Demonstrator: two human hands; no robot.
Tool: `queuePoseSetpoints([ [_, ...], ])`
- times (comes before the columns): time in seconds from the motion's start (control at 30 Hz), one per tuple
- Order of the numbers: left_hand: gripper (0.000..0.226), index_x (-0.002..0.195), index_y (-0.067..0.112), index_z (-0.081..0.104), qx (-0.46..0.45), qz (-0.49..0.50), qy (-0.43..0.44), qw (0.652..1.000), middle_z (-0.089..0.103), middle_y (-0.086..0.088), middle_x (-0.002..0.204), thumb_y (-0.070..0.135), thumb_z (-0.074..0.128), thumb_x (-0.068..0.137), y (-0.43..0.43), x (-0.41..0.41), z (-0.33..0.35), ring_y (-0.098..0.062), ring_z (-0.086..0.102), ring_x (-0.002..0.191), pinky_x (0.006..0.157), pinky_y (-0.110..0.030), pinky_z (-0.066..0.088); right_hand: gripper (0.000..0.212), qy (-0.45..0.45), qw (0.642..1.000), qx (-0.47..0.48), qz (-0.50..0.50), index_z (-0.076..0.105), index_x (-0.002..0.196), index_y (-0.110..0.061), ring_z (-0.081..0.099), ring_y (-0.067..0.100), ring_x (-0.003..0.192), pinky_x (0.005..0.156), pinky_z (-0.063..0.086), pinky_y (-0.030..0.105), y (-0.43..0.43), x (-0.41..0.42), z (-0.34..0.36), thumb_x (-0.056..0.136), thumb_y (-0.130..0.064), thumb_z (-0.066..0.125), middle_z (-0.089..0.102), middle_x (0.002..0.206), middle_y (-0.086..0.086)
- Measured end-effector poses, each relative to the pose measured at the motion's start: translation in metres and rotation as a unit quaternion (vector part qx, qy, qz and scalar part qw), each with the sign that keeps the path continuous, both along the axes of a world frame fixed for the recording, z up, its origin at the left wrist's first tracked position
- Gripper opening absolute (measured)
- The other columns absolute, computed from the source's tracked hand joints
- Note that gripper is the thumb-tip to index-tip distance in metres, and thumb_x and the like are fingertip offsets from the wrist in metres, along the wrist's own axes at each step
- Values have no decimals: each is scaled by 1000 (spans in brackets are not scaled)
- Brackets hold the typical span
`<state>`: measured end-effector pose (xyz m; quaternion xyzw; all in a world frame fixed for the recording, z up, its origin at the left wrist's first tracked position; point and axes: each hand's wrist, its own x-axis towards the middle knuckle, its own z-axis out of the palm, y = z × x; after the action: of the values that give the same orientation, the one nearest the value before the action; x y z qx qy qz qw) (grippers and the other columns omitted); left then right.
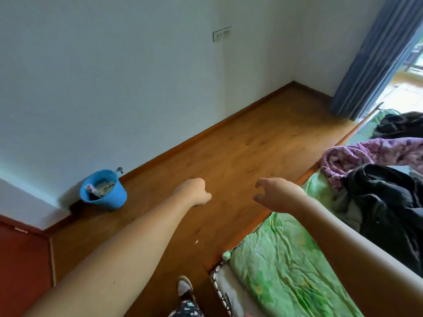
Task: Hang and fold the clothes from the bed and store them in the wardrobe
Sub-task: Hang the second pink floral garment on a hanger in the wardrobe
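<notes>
A reddish-brown panel (23, 255) fills the lower left corner, its edge meeting the wooden floor (240, 143). Just beyond it a blue bucket (103, 191) stands on the floor against the white wall (114, 76), tilted in this view, with some crumpled stuff inside that cannot be made out. Higher on the wall sits a socket plate (222, 34).

The left hand (194, 191) reaches out over the floor on a bare arm, its fingers curled into a fist that holds nothing. Below it, at the bottom edge, a shoe (184, 286) and a patterned trouser leg (186, 310) show. The right hand (277, 194) hovers near the bed's edge, fingers (263, 180) loosely bent and spread from the thumb — empty, touching nothing.

The bed (286, 259), in a wrinkled green sheet, runs along the right. The clothes lie on it, well apart from both hands: a purple patterned piece (357, 156) bunched at the bed's near edge, a black jacket (389, 202) heaped just beside it and partly over it, and another dark garment (402, 124) farther back. A blue curtain (375, 60) hangs in the upper right corner beside a bright window.
</notes>
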<state>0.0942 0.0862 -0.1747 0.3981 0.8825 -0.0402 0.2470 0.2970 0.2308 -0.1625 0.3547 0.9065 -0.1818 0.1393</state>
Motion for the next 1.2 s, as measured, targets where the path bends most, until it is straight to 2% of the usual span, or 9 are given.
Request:
queuePoseSetpoints([
  [0.23,46,137,18,54,7,-149,-15,989,60,-4,132,40,54,97,108,-80,-33,-25,60,115,95,-41,54,47,-15,989,31,-142,55,132,-32,60,26,118,93,54,40,50,-44,-12,91,-55,54,63,129,2],
  [0.37,38,130,20,57,17,-223,-8,975,63,0,124,38,53,96,152,-148,-37,-20,62,104,82,-33,53,45,-16,974,25,-225,56,127,-32,60,24,114,89,56,41,66,-102,-17,91,-59,50,63,124,-2],
  [0.47,35,126,22,58,23,-269,-6,963,64,1,119,41,53,96,180,-199,-30,-17,58,94,78,-33,51,43,-23,962,27,-272,55,127,-34,60,24,113,88,56,42,78,-148,-13,91,-58,51,63,123,-3],
  [0.57,36,127,22,57,30,-300,-12,953,63,1,121,42,53,97,209,-238,-22,-18,61,101,77,-31,51,43,-27,952,30,-303,56,128,-33,61,24,110,86,57,41,92,-184,-6,92,-56,51,64,122,-2],
  [0.67,36,127,21,58,32,-330,-17,943,63,1,124,42,54,97,243,-254,-19,-20,62,107,84,-34,55,37,-26,940,24,-339,59,119,-29,63,24,102,82,55,38,103,-198,-5,93,-54,52,64,115,-1],
  [0.77,37,126,20,59,31,-365,-30,930,63,1,124,41,55,95,278,-244,-20,-22,62,110,92,-41,56,31,-25,925,27,-379,56,107,-29,61,21,93,79,57,39,110,-185,-5,93,-57,52,64,108,-1],
  [0.97,34,118,21,62,53,-471,-53,879,66,2,119,43,58,93,341,-168,-24,-17,62,101,81,-32,55,41,-33,868,14,-495,59,120,-30,62,22,104,83,54,38,116,-122,-8,93,-61,53,66,120,-1],
  [1.07,33,114,21,63,50,-519,-65,851,66,2,116,44,58,91,375,-120,-26,-18,63,101,85,-37,57,46,-33,839,9,-543,58,127,-32,61,22,113,87,52,38,130,-86,-16,92,-61,52,64,127,0],
  [1.2,32,109,21,64,45,-570,-71,818,67,3,111,44,58,87,431,-54,-32,-20,64,99,85,-39,57,43,-32,806,1,-591,58,122,-30,61,22,111,90,53,41,165,-33,-29,91,-59,52,64,124,0],
])
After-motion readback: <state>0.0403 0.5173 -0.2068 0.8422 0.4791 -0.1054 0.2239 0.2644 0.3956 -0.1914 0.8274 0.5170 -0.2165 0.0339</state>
